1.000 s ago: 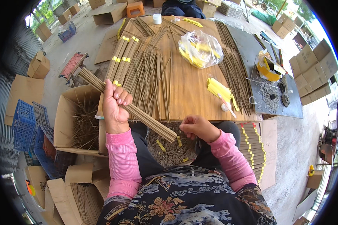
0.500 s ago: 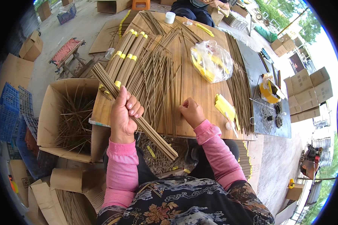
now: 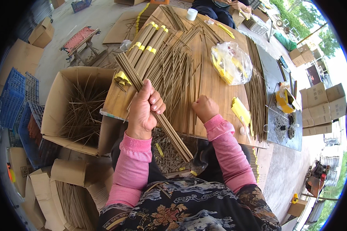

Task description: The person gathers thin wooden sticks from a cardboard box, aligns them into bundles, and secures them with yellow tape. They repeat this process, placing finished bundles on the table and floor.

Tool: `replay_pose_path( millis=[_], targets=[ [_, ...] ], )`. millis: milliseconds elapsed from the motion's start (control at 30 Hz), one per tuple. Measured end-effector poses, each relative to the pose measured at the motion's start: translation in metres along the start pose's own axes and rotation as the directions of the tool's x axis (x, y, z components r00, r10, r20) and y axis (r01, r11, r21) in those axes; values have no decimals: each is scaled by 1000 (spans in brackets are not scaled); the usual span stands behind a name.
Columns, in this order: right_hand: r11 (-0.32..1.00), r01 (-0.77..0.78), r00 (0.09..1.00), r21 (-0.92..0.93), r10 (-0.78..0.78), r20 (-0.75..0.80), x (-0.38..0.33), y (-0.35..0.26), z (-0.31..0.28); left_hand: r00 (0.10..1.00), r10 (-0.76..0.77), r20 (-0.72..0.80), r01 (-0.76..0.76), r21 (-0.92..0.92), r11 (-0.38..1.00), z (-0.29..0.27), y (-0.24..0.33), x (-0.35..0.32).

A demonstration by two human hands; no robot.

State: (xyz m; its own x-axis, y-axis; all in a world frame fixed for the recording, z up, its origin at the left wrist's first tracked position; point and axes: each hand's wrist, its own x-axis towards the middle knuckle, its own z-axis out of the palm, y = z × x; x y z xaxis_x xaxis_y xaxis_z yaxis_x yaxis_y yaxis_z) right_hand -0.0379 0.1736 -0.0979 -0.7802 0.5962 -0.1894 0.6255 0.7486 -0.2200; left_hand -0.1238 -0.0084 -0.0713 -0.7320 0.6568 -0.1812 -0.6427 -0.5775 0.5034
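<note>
My left hand (image 3: pixel 144 109) is wrapped round a bundle of thin brown sticks (image 3: pixel 173 136), its thumb lying along the top. The bundle slants from upper left down over the table's near edge toward my lap. At the right edge of a loose spread of brown sticks (image 3: pixel 169 73) on the wooden table (image 3: pixel 229 104), my right hand (image 3: pixel 205 108) is closed. Its fingertips press together beside a few stray sticks; whatever they pinch is hidden. Beyond my left hand lie several finished bundles with yellow paper bands (image 3: pixel 144 48).
A carton of sticks (image 3: pixel 50 115) stands left of the table. Right of my right hand are yellow paper strips (image 3: pixel 241 111), a clear bag of yellow strips (image 3: pixel 231 63) and a long row of sticks (image 3: pixel 257 88). Another person (image 3: pixel 216 9) sits at the far side.
The whole view has shifted, so the table sits further right and slightly higher. My left hand still grips the stick bundle; my right hand stays closed near the loose sticks.
</note>
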Motion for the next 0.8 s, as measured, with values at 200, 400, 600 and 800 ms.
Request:
replay_pose_path(
  millis=[200,400,600,800],
  targets=[
    [991,38,992,130,-21,-127,-1,13,-6,999,-34,-32,31,-94,995,2,0,-3],
    [757,334,930,562,-167,-327,-54,-14,-39,996,-55,-65,51,-62,997,-4,-2,-3],
    [646,520,851,558,-342,-398,-107,-53,-44,990,-59,-126,53,-48,997,0,-5,-5],
    [634,597,797,491,-395,-458,-104,-62,-44,987,-75,-141,78,19,997,-3,-8,-4]
  ],
)
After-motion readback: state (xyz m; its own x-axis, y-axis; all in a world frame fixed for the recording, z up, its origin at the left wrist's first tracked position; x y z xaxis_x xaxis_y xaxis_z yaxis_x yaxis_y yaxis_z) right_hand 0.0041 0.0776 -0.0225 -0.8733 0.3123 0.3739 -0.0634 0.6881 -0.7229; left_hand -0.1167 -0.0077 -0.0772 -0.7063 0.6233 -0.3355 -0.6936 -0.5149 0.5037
